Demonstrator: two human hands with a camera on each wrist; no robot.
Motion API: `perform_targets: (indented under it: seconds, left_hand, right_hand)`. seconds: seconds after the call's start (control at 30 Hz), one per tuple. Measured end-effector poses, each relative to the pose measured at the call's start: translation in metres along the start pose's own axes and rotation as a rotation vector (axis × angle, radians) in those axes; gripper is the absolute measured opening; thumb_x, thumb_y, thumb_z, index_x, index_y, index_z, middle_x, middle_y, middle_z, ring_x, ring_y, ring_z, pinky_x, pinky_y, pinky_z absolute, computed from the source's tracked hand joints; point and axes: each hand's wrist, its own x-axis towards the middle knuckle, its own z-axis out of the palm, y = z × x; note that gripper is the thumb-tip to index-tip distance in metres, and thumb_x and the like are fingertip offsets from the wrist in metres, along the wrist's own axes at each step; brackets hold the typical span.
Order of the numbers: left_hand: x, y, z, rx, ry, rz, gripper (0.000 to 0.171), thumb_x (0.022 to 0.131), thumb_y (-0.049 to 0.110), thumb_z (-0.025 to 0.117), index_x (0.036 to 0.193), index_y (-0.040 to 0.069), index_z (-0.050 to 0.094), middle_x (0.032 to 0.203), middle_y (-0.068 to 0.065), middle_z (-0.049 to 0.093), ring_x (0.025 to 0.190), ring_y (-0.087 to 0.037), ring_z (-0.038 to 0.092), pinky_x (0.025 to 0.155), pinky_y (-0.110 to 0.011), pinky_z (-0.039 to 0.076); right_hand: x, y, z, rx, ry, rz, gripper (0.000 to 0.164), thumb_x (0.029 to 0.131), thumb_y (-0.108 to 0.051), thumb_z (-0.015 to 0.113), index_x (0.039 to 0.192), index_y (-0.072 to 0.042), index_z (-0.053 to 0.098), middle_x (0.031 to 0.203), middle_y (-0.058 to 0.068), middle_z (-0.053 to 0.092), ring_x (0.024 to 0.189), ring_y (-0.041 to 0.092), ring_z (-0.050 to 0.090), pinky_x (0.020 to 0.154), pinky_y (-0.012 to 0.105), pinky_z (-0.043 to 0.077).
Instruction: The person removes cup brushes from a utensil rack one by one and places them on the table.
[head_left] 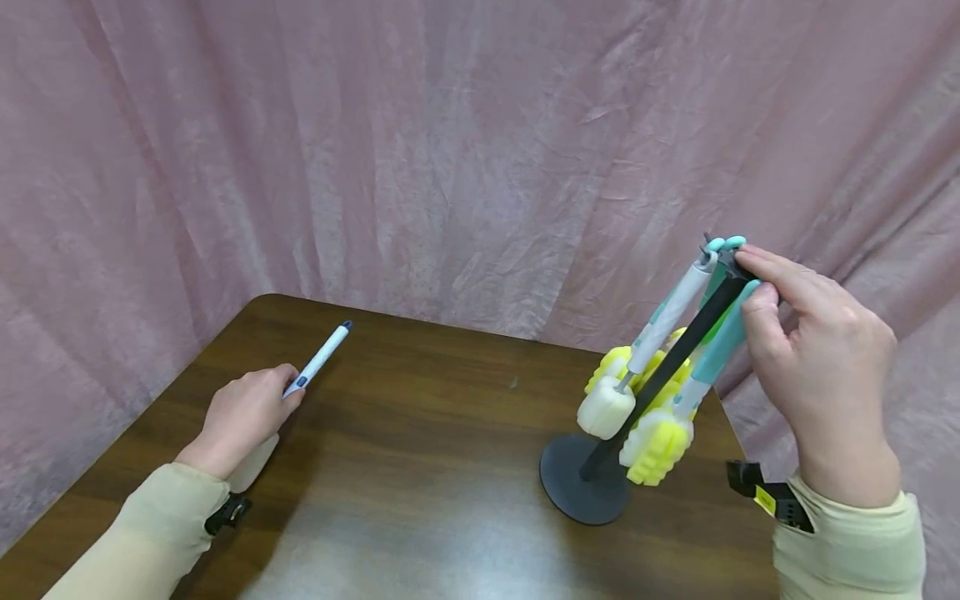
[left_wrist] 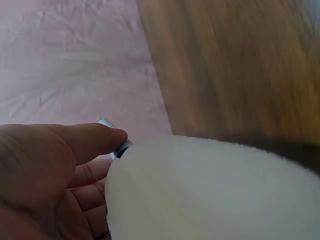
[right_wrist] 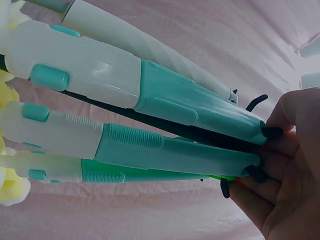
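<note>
My left hand point(head_left: 251, 412) grips a sponge brush by its white-and-blue handle point(head_left: 321, 357), at the left side of the table. The brush's white sponge head point(left_wrist: 215, 192) lies under the wrist and fills much of the left wrist view. On the right, my right hand point(head_left: 828, 350) holds the top of a black stand point(head_left: 678, 354), thumb and fingertips around its hooks. Several cleaning brushes hang from this stand. A turquoise handle point(right_wrist: 200, 105) hangs right by the thumb; other handles point(right_wrist: 175, 150) are beside it. Their sponge heads, white point(head_left: 606, 408) and yellow-and-white point(head_left: 657, 446), hang low.
The stand's round black base point(head_left: 585, 500) sits on the brown wooden table point(head_left: 420, 433). Behind the table hangs a pink curtain point(head_left: 450, 167), which also runs along the left and right sides.
</note>
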Motion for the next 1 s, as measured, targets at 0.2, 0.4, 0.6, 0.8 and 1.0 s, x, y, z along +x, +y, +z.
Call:
perform_targets:
  seconds: [0.2, 0.4, 0.6, 0.8, 1.0]
  left_hand:
    - [0.011, -0.014, 0.000, -0.010, -0.024, -0.005, 0.016, 0.093, 0.019, 0.065, 0.098, 0.003, 0.064, 0.069, -0.001, 0.056, 0.054, -0.019, 0.047, 0.047, -0.037, 0.037]
    - [0.002, -0.037, -0.001, 0.006, -0.127, -0.033, 0.015, 0.093, 0.019, 0.065, 0.085, 0.008, 0.059, 0.065, 0.000, 0.050, 0.055, -0.019, 0.045, 0.048, -0.036, 0.035]
    - [-0.007, -0.049, 0.002, 0.028, -0.205, -0.057, 0.018, 0.093, 0.019, 0.064, 0.080, 0.009, 0.057, 0.063, -0.001, 0.047, 0.053, -0.019, 0.043, 0.046, -0.035, 0.033]
    - [-0.010, -0.047, 0.001, 0.041, -0.202, -0.063, 0.022, 0.092, 0.019, 0.066, 0.077, 0.008, 0.054, 0.061, -0.003, 0.045, 0.052, -0.020, 0.042, 0.046, -0.035, 0.033]
    - [-0.012, -0.049, -0.001, 0.034, -0.244, -0.064, 0.020, 0.092, 0.016, 0.064, 0.078, 0.005, 0.055, 0.062, -0.003, 0.046, 0.053, -0.020, 0.043, 0.047, -0.035, 0.033]
  right_hand:
    - [0.003, -0.003, -0.007, -0.003, 0.008, 0.002, 0.040, 0.093, -0.016, 0.045, 0.119, -0.019, 0.076, 0.116, -0.001, 0.071, 0.072, -0.016, 0.034, 0.059, 0.012, 0.022]
    - [-0.005, -0.012, -0.013, 0.036, -0.002, 0.032, 0.040, 0.093, -0.013, 0.044, 0.116, -0.013, 0.076, 0.111, 0.006, 0.072, 0.070, -0.015, 0.034, 0.058, 0.010, 0.021]
    - [-0.007, 0.000, -0.019, 0.058, 0.000, 0.032, 0.041, 0.094, -0.014, 0.043, 0.117, -0.017, 0.076, 0.113, 0.004, 0.072, 0.072, -0.015, 0.036, 0.054, 0.012, 0.021]
    - [-0.004, 0.010, -0.028, 0.066, 0.004, 0.058, 0.042, 0.094, -0.015, 0.043, 0.118, -0.021, 0.076, 0.114, 0.002, 0.072, 0.054, -0.011, 0.023, 0.047, 0.014, 0.017]
    - [0.001, 0.002, -0.031, 0.061, -0.009, 0.091, 0.041, 0.094, -0.016, 0.043, 0.118, -0.022, 0.076, 0.115, 0.004, 0.071, 0.049, -0.007, 0.018, 0.045, 0.016, 0.016]
